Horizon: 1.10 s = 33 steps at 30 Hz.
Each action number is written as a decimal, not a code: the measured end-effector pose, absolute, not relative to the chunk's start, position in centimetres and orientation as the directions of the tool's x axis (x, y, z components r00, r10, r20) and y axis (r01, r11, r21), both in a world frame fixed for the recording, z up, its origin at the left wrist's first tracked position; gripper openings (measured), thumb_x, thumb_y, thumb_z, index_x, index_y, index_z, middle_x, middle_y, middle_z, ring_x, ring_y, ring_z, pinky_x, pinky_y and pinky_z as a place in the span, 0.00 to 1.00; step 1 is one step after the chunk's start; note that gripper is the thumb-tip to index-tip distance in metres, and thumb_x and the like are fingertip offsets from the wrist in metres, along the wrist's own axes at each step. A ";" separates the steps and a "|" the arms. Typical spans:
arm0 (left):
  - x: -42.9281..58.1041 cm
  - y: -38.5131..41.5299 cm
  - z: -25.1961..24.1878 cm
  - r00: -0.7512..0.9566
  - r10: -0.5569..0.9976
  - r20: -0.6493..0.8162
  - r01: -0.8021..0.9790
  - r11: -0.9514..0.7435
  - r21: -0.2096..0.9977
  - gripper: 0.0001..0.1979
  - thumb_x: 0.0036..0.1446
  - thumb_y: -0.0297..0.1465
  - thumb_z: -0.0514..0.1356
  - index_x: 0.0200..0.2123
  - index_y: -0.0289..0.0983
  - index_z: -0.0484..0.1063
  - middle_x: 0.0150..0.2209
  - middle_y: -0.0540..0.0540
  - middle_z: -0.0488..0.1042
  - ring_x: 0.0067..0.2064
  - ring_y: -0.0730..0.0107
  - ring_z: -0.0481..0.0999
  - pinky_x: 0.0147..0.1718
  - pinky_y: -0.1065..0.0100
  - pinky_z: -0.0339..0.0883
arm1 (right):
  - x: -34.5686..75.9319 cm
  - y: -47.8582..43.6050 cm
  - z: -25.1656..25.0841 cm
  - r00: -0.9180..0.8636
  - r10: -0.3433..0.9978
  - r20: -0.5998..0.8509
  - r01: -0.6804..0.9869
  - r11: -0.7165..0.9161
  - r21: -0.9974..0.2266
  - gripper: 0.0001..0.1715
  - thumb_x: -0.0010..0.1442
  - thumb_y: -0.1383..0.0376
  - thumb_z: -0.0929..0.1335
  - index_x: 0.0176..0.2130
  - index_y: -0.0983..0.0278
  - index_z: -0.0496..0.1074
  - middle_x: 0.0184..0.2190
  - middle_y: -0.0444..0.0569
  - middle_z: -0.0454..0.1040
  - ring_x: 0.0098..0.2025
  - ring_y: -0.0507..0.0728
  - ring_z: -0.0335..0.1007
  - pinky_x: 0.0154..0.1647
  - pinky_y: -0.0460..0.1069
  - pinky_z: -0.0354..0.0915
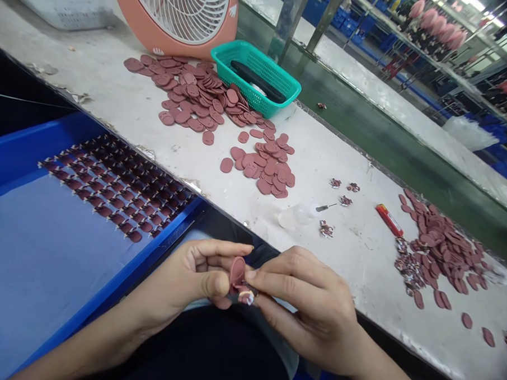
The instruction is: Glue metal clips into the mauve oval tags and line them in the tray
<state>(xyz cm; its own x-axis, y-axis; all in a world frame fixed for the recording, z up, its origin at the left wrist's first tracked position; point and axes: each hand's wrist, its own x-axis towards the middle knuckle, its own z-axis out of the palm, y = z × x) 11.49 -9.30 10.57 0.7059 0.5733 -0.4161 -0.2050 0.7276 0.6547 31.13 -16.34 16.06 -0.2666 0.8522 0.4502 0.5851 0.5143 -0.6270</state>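
Observation:
Between both hands, over my lap, is a small dark red oval piece (237, 270) with a little figure-like part (245, 295) in red, white and yellow at its lower end. My left hand (199, 274) pinches it from the left, thumb in front and fingers behind. From the right, my right hand (305, 301) grips its edge between thumb and fingertips. On the table lie a small clear bottle (296, 216), a dark-handled needle tool (325, 207) and several loose figure-like parts (326, 229).
A blue tray (20, 241) at left holds rows of joined pieces (123, 184). Across the table (333, 277) are piles of red ovals (194, 95), more ovals (444, 243), a red lighter-like item (389, 219), a green basket (225, 57) and an orange fan (137, 17).

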 end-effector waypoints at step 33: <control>-3.9 -5.4 0.6 -0.130 0.916 -0.380 0.781 0.330 0.530 0.13 0.52 0.44 0.64 0.34 0.44 0.83 0.33 0.46 0.84 0.33 0.56 0.79 0.32 0.65 0.68 | 26.5 -15.6 9.1 -0.252 0.756 0.605 0.776 0.531 -0.340 0.06 0.60 0.78 0.71 0.39 0.71 0.76 0.25 0.50 0.78 0.21 0.53 0.70 0.19 0.48 0.68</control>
<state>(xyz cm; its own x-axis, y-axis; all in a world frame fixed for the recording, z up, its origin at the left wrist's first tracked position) -3.85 -5.44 0.59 -0.1297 0.9160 -0.3795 0.7809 0.3303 0.5303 26.46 -15.62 9.14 -0.2519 0.7556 0.6047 0.7764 0.5308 -0.3398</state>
